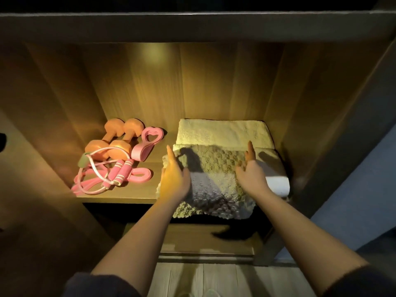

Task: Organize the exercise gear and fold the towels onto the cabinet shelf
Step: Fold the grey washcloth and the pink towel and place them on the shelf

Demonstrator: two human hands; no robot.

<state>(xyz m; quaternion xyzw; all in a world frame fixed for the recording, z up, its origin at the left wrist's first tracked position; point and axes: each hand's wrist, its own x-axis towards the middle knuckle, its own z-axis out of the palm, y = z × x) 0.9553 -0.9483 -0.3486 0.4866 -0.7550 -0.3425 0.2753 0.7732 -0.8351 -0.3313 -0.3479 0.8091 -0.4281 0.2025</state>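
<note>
A folded grey towel [214, 179] lies on the right half of the cabinet shelf [120, 195], its front edge hanging over the shelf lip. Behind it sits a folded cream towel [222, 131], and a white folded towel [278, 185] shows under its right side. My left hand [174, 179] rests on the grey towel's left edge with fingers straight. My right hand [251, 170] lies flat on the towel's right part, fingers pointing to the back. On the shelf's left are two orange dumbbells [116, 140], a pink figure-eight resistance band [147, 142] and a pink skipping rope [113, 172].
The cabinet's wooden side walls [310, 116] close in the shelf left and right, and an upper board [192, 26] runs above. A lower shelf [205, 239] sits beneath. Pale floor planks [214, 279] show at the bottom.
</note>
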